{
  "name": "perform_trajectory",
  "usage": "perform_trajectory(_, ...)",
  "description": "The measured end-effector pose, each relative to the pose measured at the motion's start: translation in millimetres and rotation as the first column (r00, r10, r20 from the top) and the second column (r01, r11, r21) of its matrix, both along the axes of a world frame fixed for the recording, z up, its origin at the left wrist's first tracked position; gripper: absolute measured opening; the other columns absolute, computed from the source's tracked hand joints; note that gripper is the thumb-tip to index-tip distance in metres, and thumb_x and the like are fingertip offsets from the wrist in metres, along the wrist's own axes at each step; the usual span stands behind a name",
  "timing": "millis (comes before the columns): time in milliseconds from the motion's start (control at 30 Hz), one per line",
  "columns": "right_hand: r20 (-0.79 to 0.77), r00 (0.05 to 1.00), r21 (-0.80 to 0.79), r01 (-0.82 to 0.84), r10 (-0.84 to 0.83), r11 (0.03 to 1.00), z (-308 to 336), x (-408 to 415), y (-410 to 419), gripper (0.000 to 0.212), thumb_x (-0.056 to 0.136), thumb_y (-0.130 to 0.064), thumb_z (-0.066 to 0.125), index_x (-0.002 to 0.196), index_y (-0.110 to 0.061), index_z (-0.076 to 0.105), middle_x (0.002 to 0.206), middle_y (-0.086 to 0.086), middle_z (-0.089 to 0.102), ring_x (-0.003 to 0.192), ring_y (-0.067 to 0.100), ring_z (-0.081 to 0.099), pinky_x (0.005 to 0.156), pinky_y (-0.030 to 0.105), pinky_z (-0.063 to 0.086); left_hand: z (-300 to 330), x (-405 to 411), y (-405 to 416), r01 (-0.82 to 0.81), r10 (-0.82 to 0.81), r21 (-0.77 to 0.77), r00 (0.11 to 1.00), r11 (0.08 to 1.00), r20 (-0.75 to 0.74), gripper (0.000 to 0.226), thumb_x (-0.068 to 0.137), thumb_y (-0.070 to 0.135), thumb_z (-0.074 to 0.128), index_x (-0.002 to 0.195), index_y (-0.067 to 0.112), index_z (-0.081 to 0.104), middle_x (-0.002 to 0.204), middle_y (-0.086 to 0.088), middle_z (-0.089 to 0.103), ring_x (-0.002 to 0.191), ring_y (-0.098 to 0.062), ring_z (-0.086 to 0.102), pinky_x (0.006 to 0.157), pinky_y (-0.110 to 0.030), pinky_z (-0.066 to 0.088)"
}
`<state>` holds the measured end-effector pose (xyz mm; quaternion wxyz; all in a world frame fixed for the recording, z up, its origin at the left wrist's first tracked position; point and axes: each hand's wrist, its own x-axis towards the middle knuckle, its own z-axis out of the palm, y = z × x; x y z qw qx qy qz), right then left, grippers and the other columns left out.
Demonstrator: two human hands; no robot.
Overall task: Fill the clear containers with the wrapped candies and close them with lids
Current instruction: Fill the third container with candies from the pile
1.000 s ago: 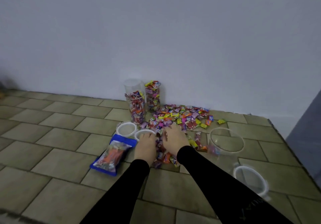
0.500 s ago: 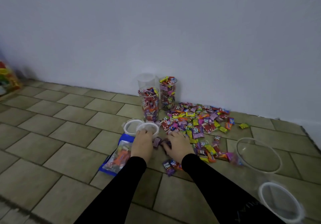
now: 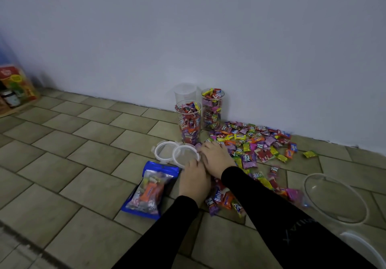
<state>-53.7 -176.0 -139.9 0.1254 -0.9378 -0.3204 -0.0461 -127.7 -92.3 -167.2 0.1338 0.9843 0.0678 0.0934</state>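
While our left hand and right hand lie palm-down, fingers hidden, grip unclear, among the bright wrapped candies on the tiled floor, we should scoop generous handfuls; the tall clear cylindrical containers stand by the wall, white ring lids beside.

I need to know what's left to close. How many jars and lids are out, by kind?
Full jars: 2
Empty jar: 1
Ring lids: 2
Bowls: 1 whole, part of another at the bottom right edge
Total: 6, leaving out that cut-off one
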Motion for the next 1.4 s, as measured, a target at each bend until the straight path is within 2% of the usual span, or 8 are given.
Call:
perform_trajectory(100, -0.053, 0.997, -0.109, -0.057, 0.051, 0.992, 3.8, 15.6, 7.1, 0.038, 0.099, -0.025, 0.036, 0.136, -0.023, 0.045, 0.142, -0.002, 0.041, 0.131, 0.020, 0.032, 0.104, 0.041, 0.024, -1.7, -5.3, -8.1, -0.063, 0.059, -0.093, 0.997, 0.994, -0.041, 0.043, 0.082, 0.037, 0.033, 0.087, 0.009, 0.065, 0.083, -0.012, 0.060, 0.072, -0.031, 0.059, 0.056, -0.035, 0.049)
perform_trajectory(267, -0.189, 0.981, -0.159, -0.061, 0.030, 0.985, 1.7, 26.2, 10.5, 0.050, 0.098, -0.021, 0.036, 0.147, -0.024, 0.028, 0.153, -0.002, 0.033, 0.139, 0.021, 0.023, 0.111, 0.049, 0.021, -3.6, -4.7, 5.1, -0.058, 0.056, -0.045, 0.997, 0.997, -0.052, 0.056, 0.085, 0.045, 0.020, 0.093, 0.008, 0.062, 0.095, -0.013, 0.058, 0.087, -0.032, 0.055, 0.070, -0.041, 0.049)
perform_trajectory(433, -0.058, 0.998, -0.148, -0.012, 0.003, 0.989, -15.2, 26.4, 5.3, 0.043, 0.098, -0.024, 0.036, 0.142, -0.025, 0.037, 0.148, -0.004, 0.037, 0.137, 0.020, 0.026, 0.107, 0.046, 0.023, 0.2, -6.2, -1.8, -0.020, 0.019, -0.066, 1.000, 0.998, -0.019, 0.072, 0.080, 0.047, 0.010, 0.105, 0.007, 0.065, 0.112, -0.011, 0.053, 0.097, -0.029, 0.054, 0.081, -0.039, 0.048)
perform_trajectory(633, -0.021, 0.996, -0.074, 0.087, -0.089, 0.994, -21.6, 20.8, -18.9, 0.036, 0.096, -0.031, 0.041, 0.131, -0.024, 0.048, 0.135, -0.002, 0.048, 0.128, 0.019, 0.037, 0.104, 0.042, 0.029, -1.4, -8.9, -19.6, 0.032, -0.035, -0.114, 0.999, 0.993, -0.026, 0.057, 0.084, 0.039, 0.025, 0.095, 0.005, 0.068, 0.101, -0.016, 0.058, 0.088, -0.032, 0.056, 0.077, -0.040, 0.051)
perform_trajectory(733, -0.036, 0.988, -0.095, 0.146, -0.150, 0.985, -22.2, 18.2, -30.4, 0.039, 0.095, -0.034, 0.043, 0.133, -0.024, 0.047, 0.135, 0.000, 0.048, 0.129, 0.021, 0.037, 0.109, 0.048, 0.027, 6.6, -11.6, -28.5, 0.021, -0.024, -0.088, 0.999, 0.996, -0.038, 0.068, 0.085, 0.046, 0.014, 0.100, 0.006, 0.066, 0.106, -0.015, 0.056, 0.099, -0.031, 0.053, 0.083, -0.040, 0.043)
perform_trajectory(933, 0.043, 0.974, -0.089, 0.226, -0.223, 0.970, -6.3, 21.3, -33.6, 0.036, 0.098, -0.037, 0.037, 0.119, -0.014, 0.055, 0.122, 0.006, 0.050, 0.118, 0.027, 0.043, 0.096, 0.043, 0.037, 13.0, -2.2, -42.6, -0.033, 0.022, -0.069, 0.988, 0.997, -0.153, 0.039, 0.099, 0.031, 0.034, 0.125, 0.006, 0.050, 0.129, -0.014, 0.045, 0.122, -0.030, 0.042, 0.097, -0.037, 0.037)
perform_trajectory(1100, 0.032, 0.952, -0.087, 0.306, -0.304, 0.948, 9.3, 41.9, -29.6, 0.038, 0.096, -0.036, 0.042, 0.126, -0.016, 0.051, 0.131, 0.007, 0.047, 0.123, 0.027, 0.041, 0.099, 0.045, 0.036, 7.2, 32.2, -46.7, 0.031, -0.033, -0.080, 0.999, 0.996, -0.031, 0.080, 0.076, 0.038, -0.001, 0.133, 0.005, 0.045, 0.130, -0.013, 0.048, 0.116, -0.033, 0.043, 0.096, -0.041, 0.036)
perform_trajectory(1400, 0.051, 0.915, -0.097, 0.404, -0.401, 0.909, 6.3, 98.3, -33.3, 0.039, 0.096, -0.033, 0.042, 0.129, -0.014, 0.048, 0.133, 0.010, 0.045, 0.124, 0.030, 0.040, 0.098, 0.046, 0.036, 21.0, 97.8, -28.9, 0.017, -0.028, -0.267, 0.999, 0.964, -0.038, 0.050, 0.095, 0.022, 0.026, 0.140, 0.005, 0.037, 0.144, -0.015, 0.036, 0.129, -0.032, 0.033, 0.107, -0.039, 0.025)
